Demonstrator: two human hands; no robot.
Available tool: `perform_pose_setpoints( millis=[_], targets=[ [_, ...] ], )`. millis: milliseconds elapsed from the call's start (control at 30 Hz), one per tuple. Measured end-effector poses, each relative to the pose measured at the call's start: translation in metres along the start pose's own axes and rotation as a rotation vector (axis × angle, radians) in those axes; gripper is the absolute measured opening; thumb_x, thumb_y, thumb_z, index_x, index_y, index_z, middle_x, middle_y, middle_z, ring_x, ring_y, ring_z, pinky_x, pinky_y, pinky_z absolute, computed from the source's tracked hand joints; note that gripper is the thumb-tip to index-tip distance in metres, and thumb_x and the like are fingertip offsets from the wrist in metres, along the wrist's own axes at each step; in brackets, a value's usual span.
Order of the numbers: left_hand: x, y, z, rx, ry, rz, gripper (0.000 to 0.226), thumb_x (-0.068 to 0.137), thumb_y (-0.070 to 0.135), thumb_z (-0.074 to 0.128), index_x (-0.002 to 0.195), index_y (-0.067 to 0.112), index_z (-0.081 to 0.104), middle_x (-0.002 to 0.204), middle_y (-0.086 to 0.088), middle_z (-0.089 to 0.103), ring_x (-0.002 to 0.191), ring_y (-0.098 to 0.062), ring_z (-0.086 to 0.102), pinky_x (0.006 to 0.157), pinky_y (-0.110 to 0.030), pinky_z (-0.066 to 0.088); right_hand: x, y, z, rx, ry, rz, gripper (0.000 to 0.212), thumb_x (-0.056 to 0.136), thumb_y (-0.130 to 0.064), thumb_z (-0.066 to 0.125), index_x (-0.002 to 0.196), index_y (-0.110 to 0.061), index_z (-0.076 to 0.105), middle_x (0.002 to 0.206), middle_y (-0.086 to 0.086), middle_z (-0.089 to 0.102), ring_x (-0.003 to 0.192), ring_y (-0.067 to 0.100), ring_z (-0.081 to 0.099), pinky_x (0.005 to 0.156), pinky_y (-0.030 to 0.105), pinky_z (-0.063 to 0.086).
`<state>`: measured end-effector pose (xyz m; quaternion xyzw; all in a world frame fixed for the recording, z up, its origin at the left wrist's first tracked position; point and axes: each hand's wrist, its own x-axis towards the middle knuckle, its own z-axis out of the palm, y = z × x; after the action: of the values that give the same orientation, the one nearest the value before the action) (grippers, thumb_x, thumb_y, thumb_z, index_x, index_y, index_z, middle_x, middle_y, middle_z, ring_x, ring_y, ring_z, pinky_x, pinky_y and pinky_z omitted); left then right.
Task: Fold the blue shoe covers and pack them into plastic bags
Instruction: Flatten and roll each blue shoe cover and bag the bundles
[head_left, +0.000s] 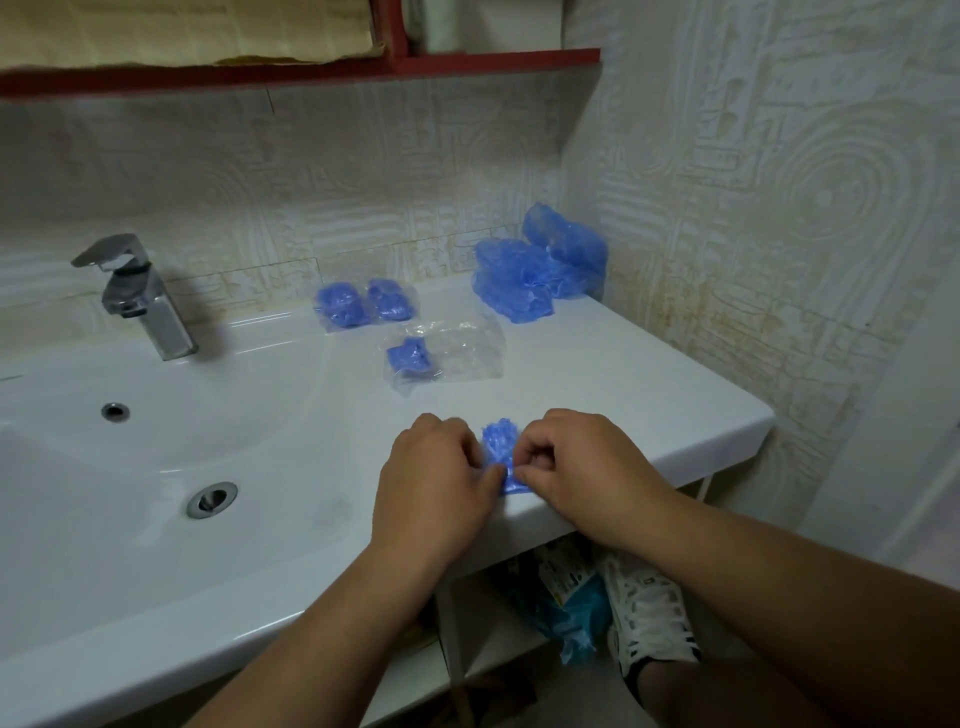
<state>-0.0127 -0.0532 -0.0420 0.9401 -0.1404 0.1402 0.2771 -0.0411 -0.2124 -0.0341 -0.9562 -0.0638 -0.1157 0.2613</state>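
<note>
A crumpled blue shoe cover (500, 441) lies at the front edge of the white counter (623, 374). My left hand (431, 483) and my right hand (587, 467) both pinch it from either side, fingers closed on the plastic. Behind them sits a clear plastic bag (457, 348) with one folded blue cover (411, 356) inside. Two packed bags (363, 304) rest near the wall. A loose pile of unfolded blue shoe covers (540, 265) fills the back right corner.
A white basin (104, 509) with a drain (212, 499) takes up the left, with a chrome tap (140, 296) behind it. A red shelf edge (311, 73) hangs above. Below the counter are a white shoe (649, 613) and a blue packet (566, 608).
</note>
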Motion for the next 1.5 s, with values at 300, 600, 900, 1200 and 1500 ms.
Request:
perform_pose_setpoints(
  millis=[300,600,900,1200,1500],
  targets=[
    [-0.019,-0.018,-0.015,0.036,-0.145,0.296,0.030,0.085,0.048,0.067,0.111,0.034,0.069,0.100,0.017,0.054,0.095,-0.002,0.046,0.081,-0.017,0.041,-0.008,0.002,-0.012,-0.051,-0.165,-0.126,0.025,0.081,-0.036,0.077,0.104,-0.033,0.071,0.100,-0.018,0.056,0.090,0.001,0.055,0.084,0.021,0.049],
    [-0.014,-0.011,-0.015,-0.034,-0.157,0.177,0.011,0.094,0.037,0.060,0.083,0.035,0.059,0.092,0.014,0.049,0.092,-0.006,0.045,0.076,-0.020,0.035,-0.005,0.000,-0.010,0.081,-0.136,0.028,0.012,0.093,-0.034,0.061,0.085,-0.029,0.069,0.084,-0.012,0.065,0.079,0.004,0.059,0.071,0.023,0.047],
    [0.006,0.005,-0.001,0.068,-0.020,-0.143,0.023,0.084,0.049,0.069,0.074,0.030,0.063,0.083,0.007,0.061,0.083,-0.014,0.055,0.073,-0.031,0.046,-0.005,-0.002,0.000,0.024,-0.025,-0.093,0.017,0.088,-0.027,0.069,0.104,-0.027,0.074,0.100,-0.014,0.058,0.087,0.005,0.057,0.082,0.022,0.049],
    [-0.016,-0.005,-0.015,0.046,-0.142,0.049,0.014,0.086,0.056,0.062,0.090,0.044,0.058,0.101,0.021,0.046,0.103,-0.004,0.042,0.093,-0.030,0.031,-0.001,-0.002,-0.001,0.034,-0.097,-0.091,0.008,0.093,-0.030,0.064,0.099,-0.028,0.069,0.094,-0.012,0.061,0.085,0.005,0.055,0.079,0.026,0.049],
    [0.016,0.004,-0.003,0.084,-0.169,-0.210,0.032,0.093,0.049,0.057,0.079,0.025,0.073,0.082,0.006,0.064,0.090,-0.017,0.057,0.081,-0.037,0.041,0.011,-0.006,0.008,0.021,0.058,0.019,0.010,0.094,-0.027,0.062,0.104,-0.029,0.066,0.100,-0.010,0.058,0.086,0.008,0.057,0.081,0.023,0.051]
  ],
)
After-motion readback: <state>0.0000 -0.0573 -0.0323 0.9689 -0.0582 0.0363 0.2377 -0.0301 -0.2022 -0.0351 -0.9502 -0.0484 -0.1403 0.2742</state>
